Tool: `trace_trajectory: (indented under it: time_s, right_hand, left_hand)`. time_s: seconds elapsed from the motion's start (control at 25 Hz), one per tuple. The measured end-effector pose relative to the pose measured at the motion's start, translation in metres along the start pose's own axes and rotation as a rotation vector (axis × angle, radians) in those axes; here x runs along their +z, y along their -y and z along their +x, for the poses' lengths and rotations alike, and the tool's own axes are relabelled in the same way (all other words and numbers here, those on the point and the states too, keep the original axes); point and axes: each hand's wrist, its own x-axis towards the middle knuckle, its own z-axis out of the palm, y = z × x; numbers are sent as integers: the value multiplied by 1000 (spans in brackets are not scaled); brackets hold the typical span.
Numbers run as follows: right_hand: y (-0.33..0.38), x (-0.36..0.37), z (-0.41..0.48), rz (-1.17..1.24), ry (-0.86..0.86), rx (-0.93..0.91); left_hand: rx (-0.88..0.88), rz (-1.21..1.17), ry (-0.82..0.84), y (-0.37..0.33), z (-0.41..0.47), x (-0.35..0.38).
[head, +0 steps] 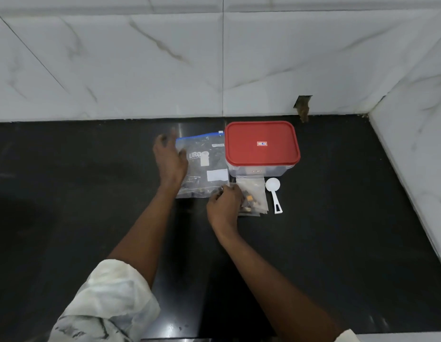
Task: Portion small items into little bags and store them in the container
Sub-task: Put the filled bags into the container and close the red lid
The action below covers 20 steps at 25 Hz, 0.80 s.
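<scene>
From my head view I look down on a black tabletop set against a marble-patterned wall. Near the back edge stands the container, a clear box with its red lid closed on top. Just left of it, touching its side, a large zip bag with a blue seal strip lies flat, with a few small items gathered at its bottom edge. In front of the container lies a pile of little bags, some with small dark and tan pieces inside. Right beside that pile is a white scoop, bowl toward the container, handle pointing at me.

My left hand rests on the left part of the large bag, fingers spread and blurred; I cannot tell whether it grips the plastic or only lies on it. My right hand is curled at the left edge of the little bags, fingertips pinched together where the big bag's lower corner meets them; what it pinches I cannot make out.
</scene>
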Motion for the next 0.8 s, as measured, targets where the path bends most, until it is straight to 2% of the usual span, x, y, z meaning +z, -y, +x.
trace_trajectory:
  time_s: [0.08, 0.12, 0.2, 0.28, 0.36, 0.44, 0.64, 0.72, 0.8]
  right_hand:
    - [1, 2, -2, -23, 5, -24]
    - [2, 1, -3, -39, 23, -35]
    - [2, 0, -6, -128, 62, -77]
    - [-7, 0, -12, -285, 39, -236]
    - [-15, 3, -15, -427, 57, -376]
    - [-23, 7, -17, -512, 168, -389]
    - [-22, 0, -13, -529, 283, -367]
    - [-16, -11, -17, -434, 255, -398]
    - [-21, -29, -19, -311, 88, -437]
  left_hand:
    - [270, 184, 126, -2, -9, 8]
    - [341, 271, 224, -4, -14, 12]
    - [365, 402, 381, 1, -20, 23]
    - [343, 484, 443, 9, -21, 30]
    - [337, 521, 461, 13, -22, 35]
    - [346, 525, 464, 13, -20, 37]
    - [350, 546, 493, 12, -19, 36]
    - [356, 503, 452, 8, -19, 33]
    - [388, 385, 256, 0, -26, 24]
